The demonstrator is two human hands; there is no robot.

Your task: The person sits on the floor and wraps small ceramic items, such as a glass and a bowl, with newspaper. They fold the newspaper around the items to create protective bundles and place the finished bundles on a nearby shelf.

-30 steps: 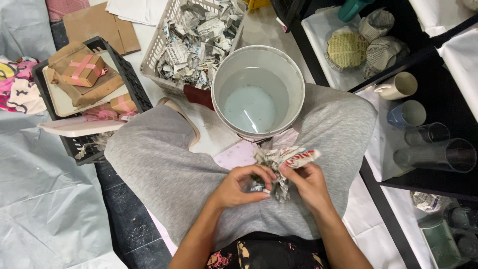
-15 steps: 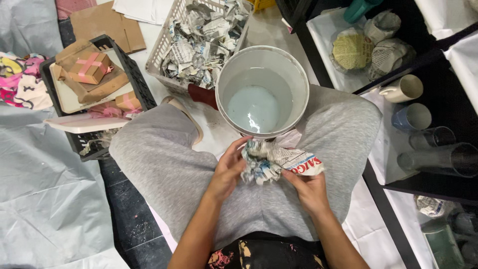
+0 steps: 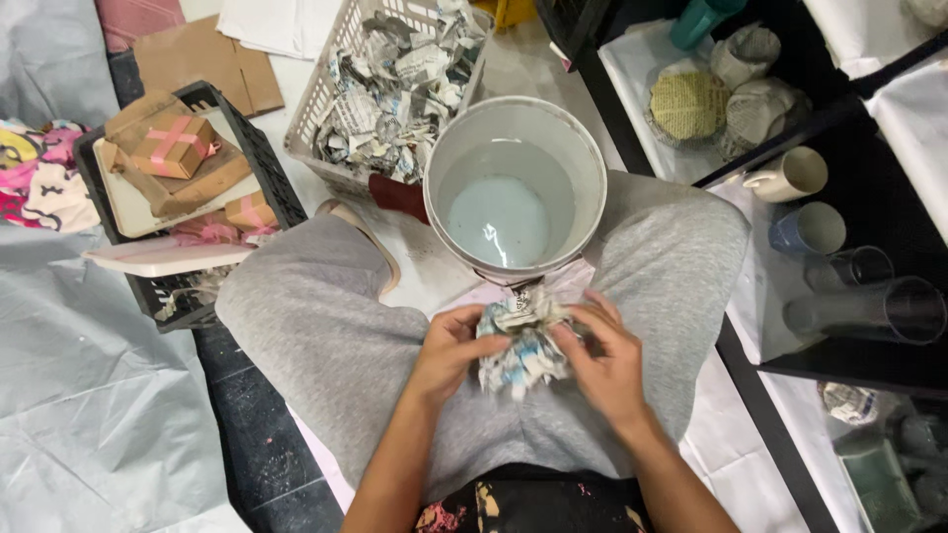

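Over the lap, between the crossed legs in grey trousers (image 3: 326, 336), a crumpled wad of newspaper (image 3: 521, 341) is held by both hands. The left hand (image 3: 449, 355) cups its left side with fingers curled onto the paper; the right hand (image 3: 602, 360) presses its right side, fingers bent over the top. Both are closed on the wad, which is slightly motion-blurred.

Just beyond the wad, touching the knees, stands a white bucket (image 3: 583, 168), open and upright, with pale liquid at the bottom. Its near rim lies just beside the top of the wad.

Behind the bucket, a white slatted basket (image 3: 316, 109) holds more torn newspaper (image 3: 395, 79). To the left, well apart, a black crate (image 3: 267, 168) carries brown wrapped boxes, one a gift box with pink ribbon (image 3: 173, 143).

To the right, a dark shelf (image 3: 750, 405) edge runs close alongside the right knee; it bears a cream mug (image 3: 790, 176), a blue cup (image 3: 810, 229) and clear glasses (image 3: 874, 306). Grey sheeting (image 3: 89, 375) covers the floor left of the legs, giving the open room on that side.
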